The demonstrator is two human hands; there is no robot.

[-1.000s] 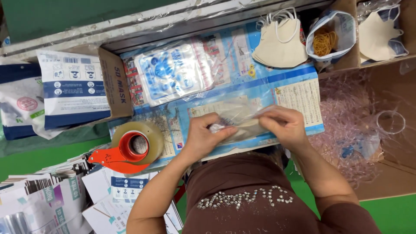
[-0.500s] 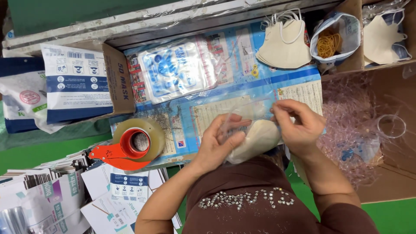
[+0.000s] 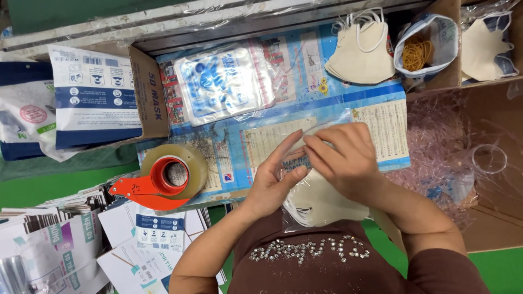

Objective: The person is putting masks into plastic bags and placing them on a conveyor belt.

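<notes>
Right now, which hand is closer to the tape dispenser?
Left. The left hand is just right of the tape dispenser, with bare table between them. The right hand is farther right, beyond the left hand.

The person wears a dark brown short-sleeved top (image 3: pixel 327 267), its sleeve (image 3: pixel 447 272) ending at about 5 o'clock. A curved row of small silvery studs (image 3: pixel 308 249) crosses the chest at 6 o'clock. Both forearms are bare, without rings or watch.
</notes>
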